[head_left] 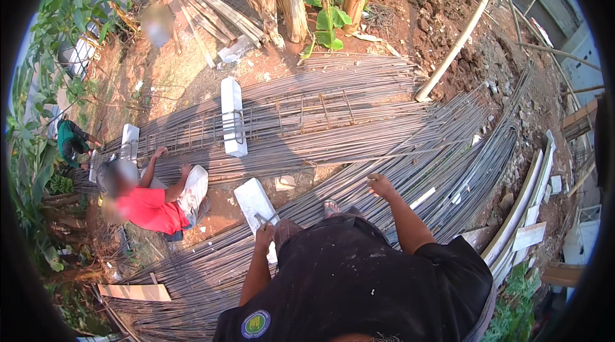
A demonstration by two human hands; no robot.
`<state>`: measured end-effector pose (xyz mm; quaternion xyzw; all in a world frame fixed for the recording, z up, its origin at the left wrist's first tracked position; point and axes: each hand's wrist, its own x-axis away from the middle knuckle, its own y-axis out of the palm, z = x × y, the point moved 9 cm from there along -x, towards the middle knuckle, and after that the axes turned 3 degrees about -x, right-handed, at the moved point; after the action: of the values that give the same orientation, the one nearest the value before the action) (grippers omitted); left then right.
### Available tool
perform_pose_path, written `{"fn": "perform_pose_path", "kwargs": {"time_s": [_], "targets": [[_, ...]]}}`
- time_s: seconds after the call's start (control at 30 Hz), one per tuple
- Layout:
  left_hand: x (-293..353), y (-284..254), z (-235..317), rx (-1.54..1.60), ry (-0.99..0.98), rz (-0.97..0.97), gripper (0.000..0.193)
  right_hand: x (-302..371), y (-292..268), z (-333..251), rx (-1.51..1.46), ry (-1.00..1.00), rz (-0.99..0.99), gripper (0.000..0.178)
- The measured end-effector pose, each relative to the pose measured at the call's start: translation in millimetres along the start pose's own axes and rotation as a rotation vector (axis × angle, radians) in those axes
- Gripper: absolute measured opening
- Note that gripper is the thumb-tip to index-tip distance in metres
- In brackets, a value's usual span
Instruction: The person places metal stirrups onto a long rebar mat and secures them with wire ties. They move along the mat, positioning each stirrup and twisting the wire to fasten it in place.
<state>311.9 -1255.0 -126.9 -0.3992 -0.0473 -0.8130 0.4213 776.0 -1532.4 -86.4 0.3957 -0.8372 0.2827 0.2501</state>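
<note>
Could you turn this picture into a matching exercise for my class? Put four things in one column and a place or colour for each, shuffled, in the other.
Column one
1. The wearer's left hand
2. The wearer's right hand
3. The nearer co-worker's shirt
4. The long pale pole

Column two
A. Red
B. Slanting at the upper right
C. Close to a white block
D. Right of the visible foot

Pairs: 1-C, 2-D, 3-A, 4-B

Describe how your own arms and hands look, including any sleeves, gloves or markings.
The left hand and right hand are ungloved, and both forearms are bare. A short-sleeved black top has pale specks and a round blue, white and green badge on its left side.
</note>
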Motion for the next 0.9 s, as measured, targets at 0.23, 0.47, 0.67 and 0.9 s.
{"fn": "perform_pose_path", "kwargs": {"time_s": [0.23,0.47,0.67,0.9], "targets": [[-50.9,88.8,161.2,-0.154,0.044,-0.197,0.040,15.7,-59.8,216.4,-0.143,0.028,0.223,0.023],[-129.5,145.9,127.4,-0.444,-0.122,-0.403,0.026,104.3,-24.1,362.1,0.536,0.347,0.052,0.014],[-157.7,237.3,174.2,-0.854,0.386,-0.684,0.029,122.1,-42.7,323.8,0.195,0.205,0.246,0.018],[-215.6,318.4,288.1,-0.742,0.185,-0.669,0.034,70.8,-186.8,95.2,-0.458,0.349,0.546,0.038]]}}
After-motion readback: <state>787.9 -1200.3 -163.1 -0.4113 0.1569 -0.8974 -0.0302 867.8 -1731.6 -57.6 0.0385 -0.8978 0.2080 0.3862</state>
